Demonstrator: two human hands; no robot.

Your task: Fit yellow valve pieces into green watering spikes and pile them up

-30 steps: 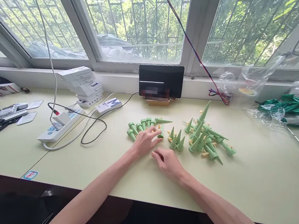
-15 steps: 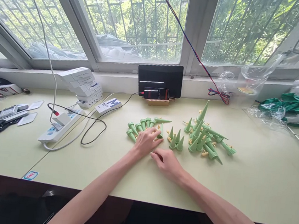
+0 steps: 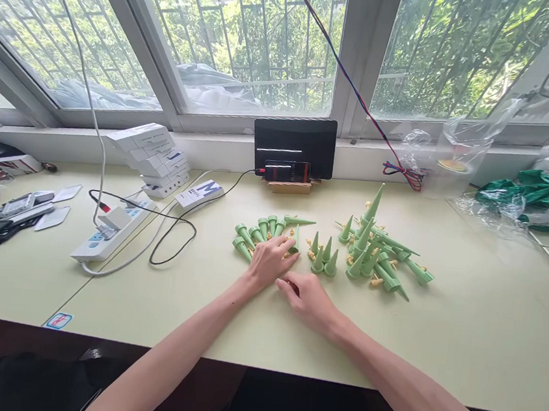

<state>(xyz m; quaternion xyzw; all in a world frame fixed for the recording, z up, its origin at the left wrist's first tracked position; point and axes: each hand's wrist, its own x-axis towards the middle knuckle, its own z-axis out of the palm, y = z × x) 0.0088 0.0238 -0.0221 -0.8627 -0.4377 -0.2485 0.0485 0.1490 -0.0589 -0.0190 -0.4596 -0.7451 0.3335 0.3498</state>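
Observation:
My left hand [image 3: 271,261] rests on the table, thumb and fingers apart, beside an upright green plant watering spike [image 3: 296,240] close to its fingertips. I cannot tell whether it touches that spike. Several more watering spikes [image 3: 262,227] lie fanned out just beyond and left of this hand. My right hand [image 3: 311,301] lies on the table with curled fingers and shows nothing in its grasp; its palm is hidden. Past it stands a small group of upright spikes [image 3: 330,264] with yellowish valves. Further right is a heap of spikes [image 3: 385,273], some upright, some lying on their sides.
A tablet [image 3: 294,139] with a phone [image 3: 285,171] before it leans near the window. At left are a power strip [image 3: 98,242], a black cable [image 3: 189,223], a small white box [image 3: 200,193] and stacked white boxes [image 3: 149,156]. Clear plastic and green material [image 3: 525,193] lie far right.

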